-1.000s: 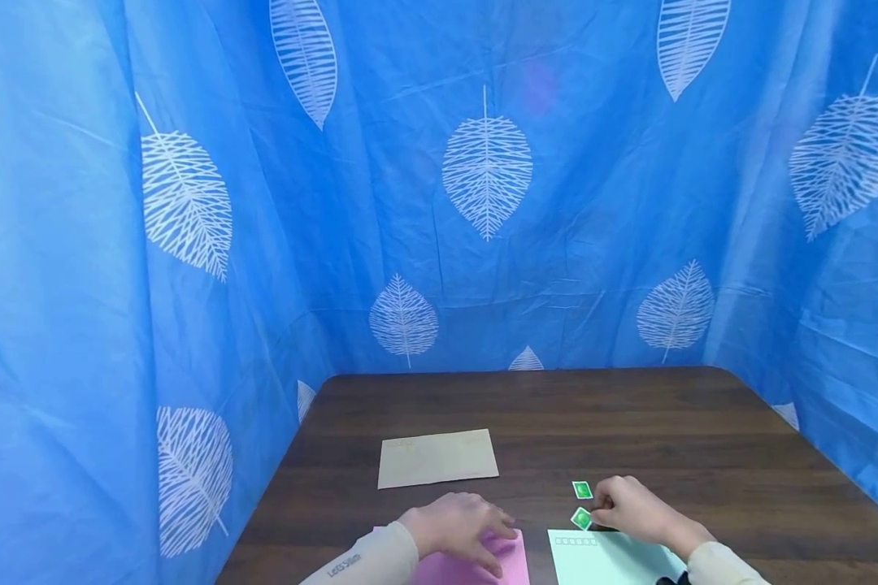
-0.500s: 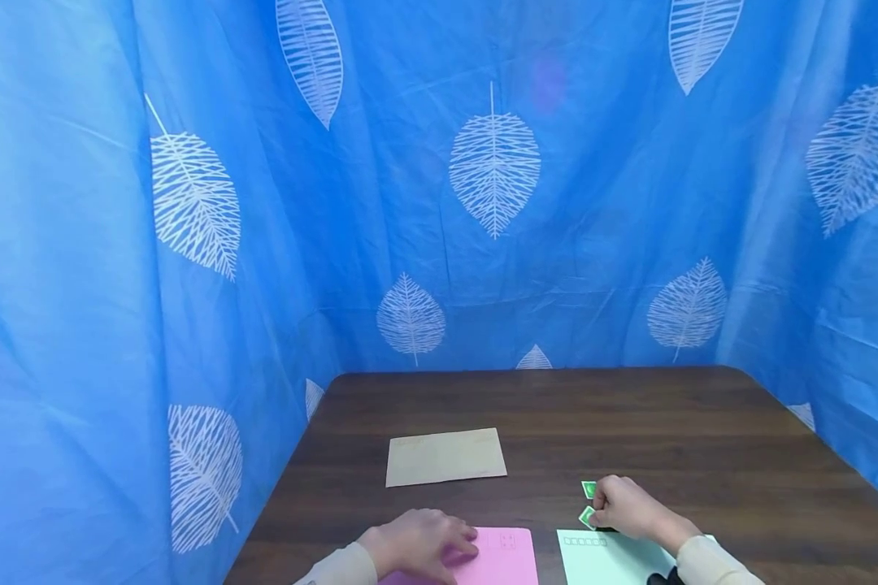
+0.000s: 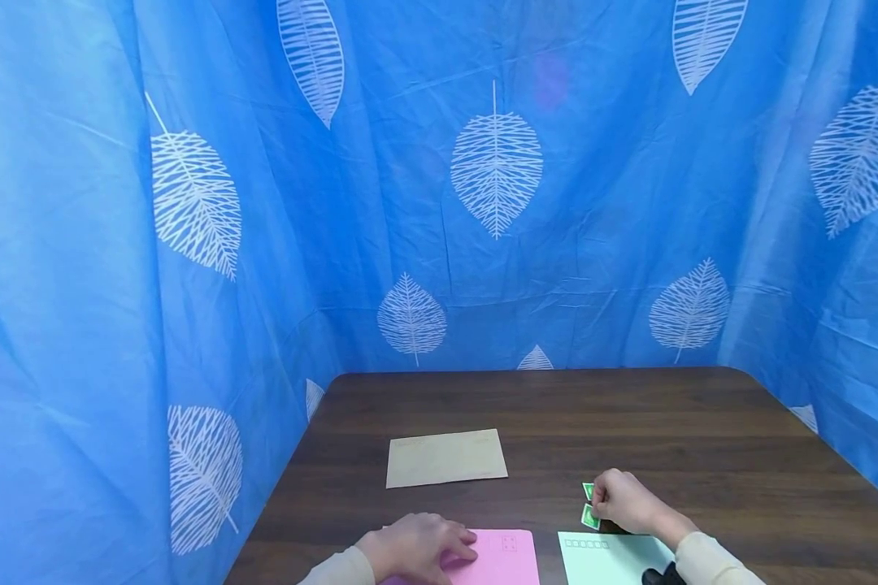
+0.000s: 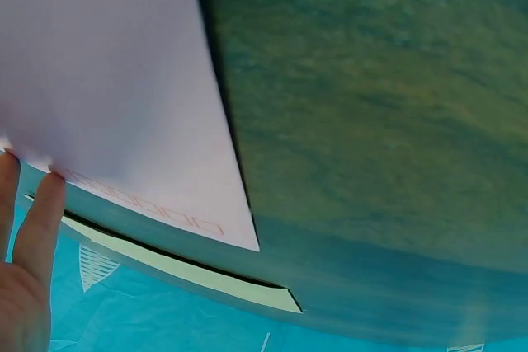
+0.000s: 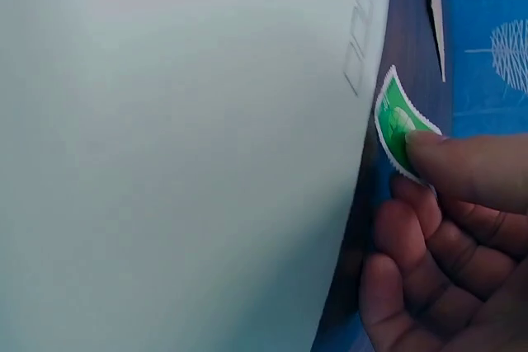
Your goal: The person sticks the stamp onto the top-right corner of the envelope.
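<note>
My right hand (image 3: 629, 500) pinches a green postage stamp (image 5: 400, 125) with a white perforated edge between thumb and finger. It shows curved in the right wrist view, beside the far edge of a pale mint envelope (image 3: 600, 556). A second green stamp (image 3: 588, 490) lies just beyond, partly hidden by the hand. My left hand (image 3: 417, 548) rests on a pink envelope (image 3: 501, 561), its fingers relaxed over the paper. In the left wrist view its fingertips (image 4: 54, 183) touch the envelope's edge near a row of printed boxes.
A beige envelope (image 3: 446, 459) lies farther back on the dark wooden table (image 3: 556, 406). Blue cloth with white leaf prints (image 3: 497, 284) hangs around the table's back and sides. A black object (image 3: 662, 575) sits by the right wrist, over the mint envelope.
My left hand has slid left across the pink envelope, uncovering its printed corner. The right hand has taken hold of the nearer stamp, which has turned slightly. The view has shifted a little.
</note>
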{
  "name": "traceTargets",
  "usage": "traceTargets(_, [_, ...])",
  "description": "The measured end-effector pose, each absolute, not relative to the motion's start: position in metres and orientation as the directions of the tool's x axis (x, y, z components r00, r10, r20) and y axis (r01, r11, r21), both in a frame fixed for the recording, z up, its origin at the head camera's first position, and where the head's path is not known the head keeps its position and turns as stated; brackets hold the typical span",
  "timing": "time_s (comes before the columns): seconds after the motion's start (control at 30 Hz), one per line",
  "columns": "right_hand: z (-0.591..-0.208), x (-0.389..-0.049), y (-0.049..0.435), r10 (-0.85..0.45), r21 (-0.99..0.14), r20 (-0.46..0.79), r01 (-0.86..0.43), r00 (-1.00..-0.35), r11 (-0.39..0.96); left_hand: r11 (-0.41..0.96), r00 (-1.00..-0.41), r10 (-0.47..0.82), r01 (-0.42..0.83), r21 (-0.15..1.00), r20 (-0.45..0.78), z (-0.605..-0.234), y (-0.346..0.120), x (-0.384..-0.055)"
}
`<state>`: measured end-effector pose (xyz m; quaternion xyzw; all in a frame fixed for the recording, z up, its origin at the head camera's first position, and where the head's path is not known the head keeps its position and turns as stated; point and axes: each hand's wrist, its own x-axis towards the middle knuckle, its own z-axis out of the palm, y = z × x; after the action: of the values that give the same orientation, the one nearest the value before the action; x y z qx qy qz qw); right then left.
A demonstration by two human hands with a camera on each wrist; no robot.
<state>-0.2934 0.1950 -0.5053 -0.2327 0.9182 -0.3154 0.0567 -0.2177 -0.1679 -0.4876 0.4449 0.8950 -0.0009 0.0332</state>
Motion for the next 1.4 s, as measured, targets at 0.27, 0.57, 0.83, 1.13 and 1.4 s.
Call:
traceTargets(0.27, [-0.5018, -0.2974, 0.1971, -0.433, -0.677, 0.004, -0.321, -0.901, 0.662, 0.609, -0.608, 0.792, 0.793, 0.022, -0.051, -0.4869, -0.1685, -0.2165])
traceTargets(0.57, [-0.5072, -0.2957, 0.1983, -0.414, -0.735, -0.03, -0.261, -0.91, 0.626, 0.61, -0.606, 0.793, 0.788, 0.087, -0.065, -0.4882, -0.1691, -0.2149])
traceTargets(0.83, [-0.5085, -0.2981, 0.1986, -0.415, -0.746, -0.031, -0.256, -0.909, 0.615, 0.604, -0.601, 0.797, 0.79, 0.103, -0.062, -0.4878, -0.1688, -0.2151])
traceTargets(1.13, [-0.5053, -0.2979, 0.1967, -0.403, -0.744, -0.039, -0.242, -0.915, 0.622, 0.577, -0.577, 0.817, 0.816, 0.037, -0.017, -0.4885, -0.1718, -0.2168])
traceTargets(1.4, [-0.504, -0.298, 0.1969, -0.406, -0.755, -0.054, -0.229, -0.912, 0.614, 0.575, -0.574, 0.818, 0.817, 0.049, -0.021, -0.4895, -0.1727, -0.2178])
